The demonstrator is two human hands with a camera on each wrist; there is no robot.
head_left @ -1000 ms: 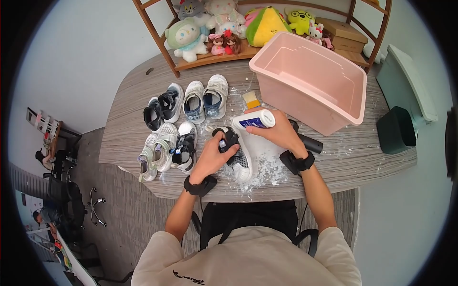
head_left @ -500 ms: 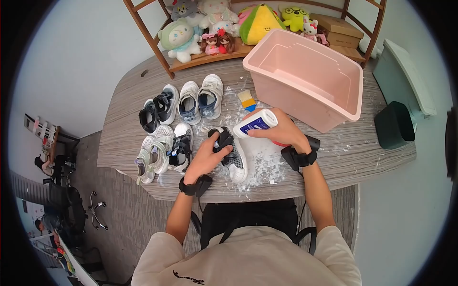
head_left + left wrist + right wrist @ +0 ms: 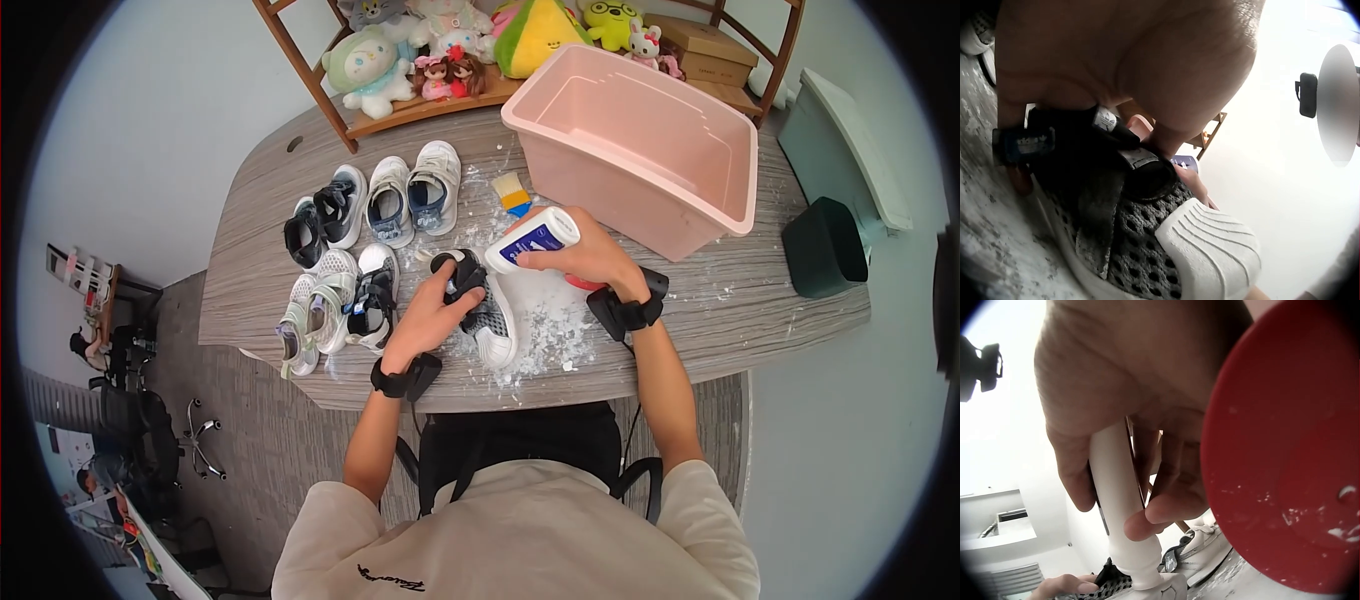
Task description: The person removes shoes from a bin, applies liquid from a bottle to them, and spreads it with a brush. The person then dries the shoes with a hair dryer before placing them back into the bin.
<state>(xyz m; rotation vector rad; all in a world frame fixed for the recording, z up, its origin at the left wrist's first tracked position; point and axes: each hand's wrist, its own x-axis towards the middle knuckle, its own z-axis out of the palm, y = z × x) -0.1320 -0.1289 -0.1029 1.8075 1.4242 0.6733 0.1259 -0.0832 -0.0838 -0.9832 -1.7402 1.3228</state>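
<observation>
My left hand (image 3: 428, 322) grips a black mesh children's shoe (image 3: 487, 318) by its dark strapped upper, fingers and thumb curled round it. In the left wrist view, the shoe's ribbed white toe cap (image 3: 1213, 250) faces away from the palm. My right hand (image 3: 592, 255) holds a white squeeze bottle (image 3: 535, 240) with a dark blue label, tilted with its narrow end down. That end meets the pale edge of the shoe's sole in the right wrist view, where the bottle's neck (image 3: 1136, 559) shows below my fingers.
Several small shoes (image 3: 383, 205) stand in two rows at left. A brush (image 3: 512, 193) lies behind the bottle, beside a pink bin (image 3: 620, 165). White flecks (image 3: 550, 350) litter the table. Close to the right wrist sits a red disc (image 3: 1272, 456). A dark green container (image 3: 825, 250) stands at right.
The head view has shifted slightly. The bottle stays at the shoe's side with a small change of tilt. More of the brush and some red under the right hand now show.
</observation>
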